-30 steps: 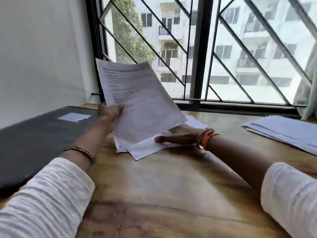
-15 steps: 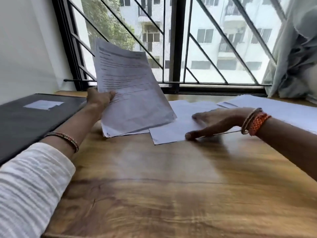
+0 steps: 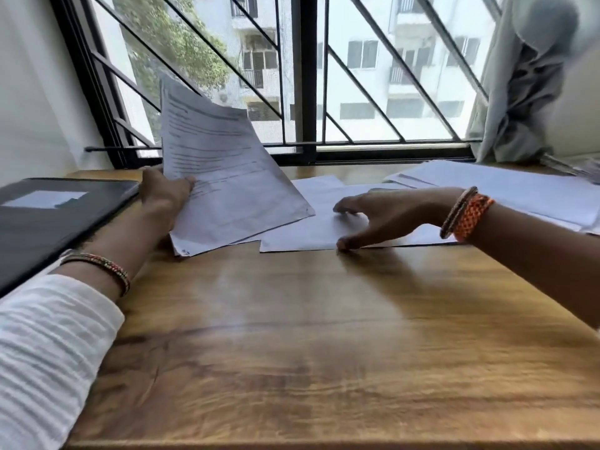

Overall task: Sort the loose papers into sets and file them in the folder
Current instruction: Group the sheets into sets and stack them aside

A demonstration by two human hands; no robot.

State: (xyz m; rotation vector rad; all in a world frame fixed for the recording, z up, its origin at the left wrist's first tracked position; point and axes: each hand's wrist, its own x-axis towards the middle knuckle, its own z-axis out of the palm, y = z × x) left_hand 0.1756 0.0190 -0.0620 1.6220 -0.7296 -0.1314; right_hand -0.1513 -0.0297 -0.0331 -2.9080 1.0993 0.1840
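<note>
Printed lines across the raised sheets [image 3: 224,177], too blurred to read. Pale label [image 3: 45,199] on the black folder [image 3: 48,222], no writing legible on it either.

Glossy wooden table [image 3: 292,352], grain running crosswise, pushed right up against a barred window [image 3: 308,92]; grey curtain [image 3: 526,86] bunched at the window's right end, white wall [image 3: 35,92] at its left, pale apartment block and a tree beyond the glass.

Left hand [image 3: 162,196] gripping the raised sheets by their left edge, thumb on the front, sheets tilted up below the window with their lower corner down on the table. Closed folder lying flat just left of that hand. Right hand [image 3: 380,219] spread and relaxed, fingertips pressing down on a loose white sheet [image 3: 302,235] lying flat on the table below the window's middle post. Another stack of papers [image 3: 519,193] fanned out flat beneath the curtain, right of the wrist. Beaded bracelet [image 3: 100,264] on the left wrist, orange woven band [image 3: 467,217] on the right, white sleeve [image 3: 45,345] in the near left corner.
</note>
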